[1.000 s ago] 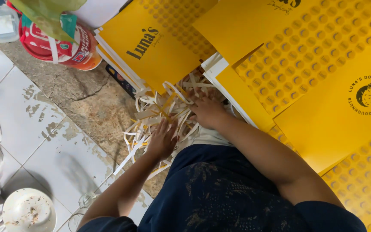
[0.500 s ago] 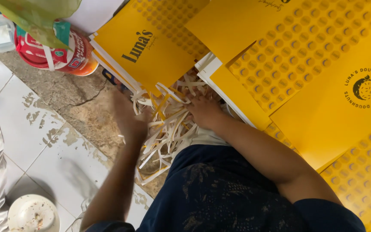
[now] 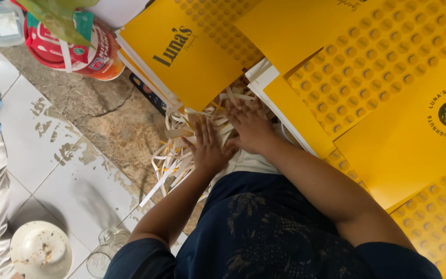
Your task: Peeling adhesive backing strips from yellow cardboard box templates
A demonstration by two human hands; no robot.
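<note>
Both hands lie flat and open, side by side on a loose heap of thin white and yellow paper strips (image 3: 181, 150); the left hand (image 3: 208, 147) spreads its fingers over the middle of the heap, and the right hand (image 3: 251, 126) presses palm-down just beside it, the two nearly touching, neither clamped on anything. Close under the wrists, a dark blue patterned garment (image 3: 264, 227) covers the person's lap, with a pale cloth edge showing just behind the hands. The step in hand looks like gathering or pressing the trimmings together into one bundle; a next move would call for curling the fingers under the strips and drawing in the loose ends that trail out to the left of the left hand, since they are springy and slip apart easily. Left of the heap lies cracked grey stone floor (image 3: 104, 113), then worn white tiles. Just beyond the fingertips sits a stack of flat yellow printed cardboard sheets (image 3: 187, 57), and to the right of the right hand spread larger yellow sheets patterned with rows of dots (image 3: 378, 57). Farther off to the left stands a red and white round tub (image 3: 86, 49), and near the person's left elbow rest a dirty white round lid (image 3: 40, 250) and a clear glass (image 3: 107, 248).
</note>
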